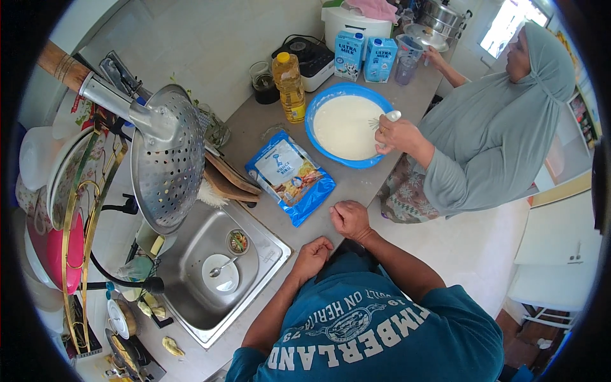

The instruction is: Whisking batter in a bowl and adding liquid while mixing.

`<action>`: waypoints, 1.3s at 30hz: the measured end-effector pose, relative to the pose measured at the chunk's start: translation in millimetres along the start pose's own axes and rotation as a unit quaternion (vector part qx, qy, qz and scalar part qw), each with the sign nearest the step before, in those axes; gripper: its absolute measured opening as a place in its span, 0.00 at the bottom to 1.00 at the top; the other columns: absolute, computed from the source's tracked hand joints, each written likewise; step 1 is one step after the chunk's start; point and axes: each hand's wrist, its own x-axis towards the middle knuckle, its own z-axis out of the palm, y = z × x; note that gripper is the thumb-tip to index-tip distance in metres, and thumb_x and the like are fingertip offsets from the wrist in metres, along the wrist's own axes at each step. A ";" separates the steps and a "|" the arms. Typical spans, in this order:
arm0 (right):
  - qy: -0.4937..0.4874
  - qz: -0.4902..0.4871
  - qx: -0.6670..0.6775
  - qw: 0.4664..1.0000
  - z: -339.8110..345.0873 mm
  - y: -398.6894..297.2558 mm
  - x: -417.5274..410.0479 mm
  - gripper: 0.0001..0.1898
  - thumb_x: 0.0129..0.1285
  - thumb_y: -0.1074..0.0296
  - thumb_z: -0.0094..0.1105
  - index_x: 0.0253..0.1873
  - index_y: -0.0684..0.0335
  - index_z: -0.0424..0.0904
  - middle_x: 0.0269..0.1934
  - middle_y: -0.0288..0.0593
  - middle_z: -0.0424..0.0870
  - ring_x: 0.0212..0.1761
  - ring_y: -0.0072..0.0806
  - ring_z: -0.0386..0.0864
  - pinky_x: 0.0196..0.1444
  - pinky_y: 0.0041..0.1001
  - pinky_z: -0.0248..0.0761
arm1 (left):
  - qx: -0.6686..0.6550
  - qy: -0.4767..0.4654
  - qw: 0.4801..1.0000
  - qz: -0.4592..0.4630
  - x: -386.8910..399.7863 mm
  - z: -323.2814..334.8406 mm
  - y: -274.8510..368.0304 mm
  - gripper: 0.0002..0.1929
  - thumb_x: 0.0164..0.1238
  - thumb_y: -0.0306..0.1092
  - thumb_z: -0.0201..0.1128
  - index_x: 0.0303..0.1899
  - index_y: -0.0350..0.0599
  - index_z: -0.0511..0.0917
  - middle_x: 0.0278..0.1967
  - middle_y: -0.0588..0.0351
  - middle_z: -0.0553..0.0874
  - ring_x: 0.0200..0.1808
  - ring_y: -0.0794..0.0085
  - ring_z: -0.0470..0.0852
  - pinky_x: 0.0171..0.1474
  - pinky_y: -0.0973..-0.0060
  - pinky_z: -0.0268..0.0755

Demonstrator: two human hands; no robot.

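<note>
My left hand (312,259) rests loosely curled on the counter edge beside the sink, with no object seen in it. My right hand (351,219) lies on the counter, its fingers folded in. Just beyond both hands is a blue flour bag (286,174), lying flat. Behind it stands a blue basin (311,136) of pale batter (346,126). A co-worker's hand (400,136) holds a whisk (377,123) in the batter; the co-worker's other hand (433,57) is at a clear measuring jug (409,50).
A bottle of yellow oil (289,88), two milk cartons (348,55) and a blender base (310,62) stand behind the basin. The steel sink (205,305) holds a white dish with a spoon. A perforated steel ladle (167,157) hangs at upper left. The co-worker (496,129) stands at right.
</note>
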 end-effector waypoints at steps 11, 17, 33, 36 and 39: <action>0.021 0.002 0.023 1.000 1.9 -1.3 0.0 0.13 0.69 0.68 0.64 0.29 0.61 0.72 0.25 0.49 0.76 0.28 0.52 0.78 0.34 0.47 0.72 | -0.013 -0.008 1.000 0.005 -1.4 0.8 4.1 0.11 0.78 0.21 0.50 0.46 0.41 0.82 0.30 0.63 0.79 0.32 0.80 0.75 0.36 0.79 0.69; 0.017 0.001 0.016 1.000 2.0 1.0 -0.8 0.13 0.69 0.68 0.64 0.29 0.61 0.72 0.24 0.49 0.76 0.27 0.52 0.78 0.33 0.47 0.72 | -0.016 -0.002 1.000 0.009 -0.6 2.4 5.3 0.11 0.78 0.21 0.49 0.46 0.41 0.82 0.29 0.63 0.79 0.31 0.80 0.75 0.36 0.78 0.68; -0.013 -0.023 0.009 1.000 7.0 3.7 -2.1 0.12 0.70 0.69 0.63 0.30 0.61 0.74 0.25 0.51 0.78 0.28 0.54 0.79 0.34 0.49 0.72 | 0.051 0.041 0.993 0.098 -2.1 3.6 1.6 0.09 0.75 0.24 0.54 0.44 0.44 0.83 0.30 0.60 0.82 0.34 0.79 0.79 0.37 0.73 0.73; -0.009 -0.033 0.003 0.999 8.6 9.2 -5.1 0.12 0.70 0.70 0.62 0.30 0.62 0.73 0.25 0.52 0.78 0.28 0.54 0.79 0.34 0.49 0.71 | 0.040 0.027 0.996 0.076 -5.1 2.5 9.4 0.09 0.75 0.25 0.54 0.45 0.45 0.83 0.30 0.60 0.82 0.34 0.78 0.80 0.37 0.73 0.74; -0.014 -0.030 0.000 0.999 10.3 6.2 -5.5 0.13 0.70 0.70 0.62 0.29 0.62 0.73 0.25 0.52 0.78 0.28 0.54 0.78 0.33 0.49 0.71 | 0.044 0.029 0.997 0.059 -5.4 1.8 10.6 0.09 0.73 0.24 0.54 0.44 0.44 0.84 0.31 0.56 0.85 0.35 0.74 0.82 0.40 0.70 0.76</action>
